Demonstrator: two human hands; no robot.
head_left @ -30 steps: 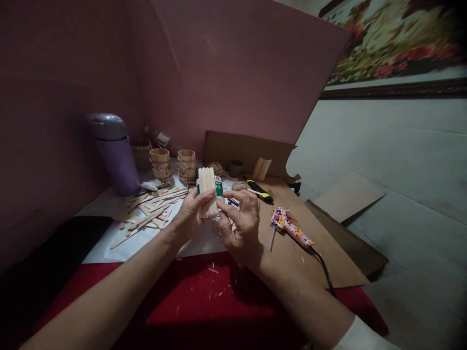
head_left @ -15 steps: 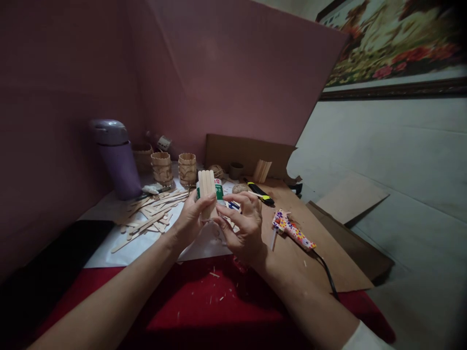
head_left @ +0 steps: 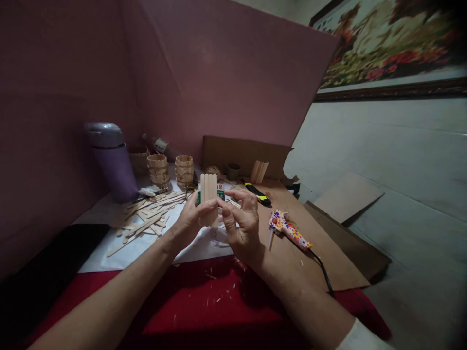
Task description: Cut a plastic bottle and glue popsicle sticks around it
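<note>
Upright in front of me is a row of several pale craft sticks (head_left: 208, 187), standing side by side against a bottle (head_left: 221, 193) with a green and white label. My left hand (head_left: 193, 214) is closed around the bottle, its thumb pressed across the sticks. The lower part of the bottle is mostly hidden by my fingers. On the right side, my right hand (head_left: 242, 218) has bent fingers, the tips touching the bottle beside the last stick; its thumb lies close to the index finger.
Loose craft sticks (head_left: 146, 221) lie piled on white paper at left. Behind stand two stick-covered cups (head_left: 158, 170) and a purple flask (head_left: 115, 167). A flowered glue gun (head_left: 290, 231), its black cord, and a yellow-black utility knife (head_left: 257, 193) lie on cardboard (head_left: 321, 262) at right.
The view has shifted slightly. The right fingers have drawn in closer to the edge of the sticks, and the sticks now face me more squarely. The left hand keeps its hold.
</note>
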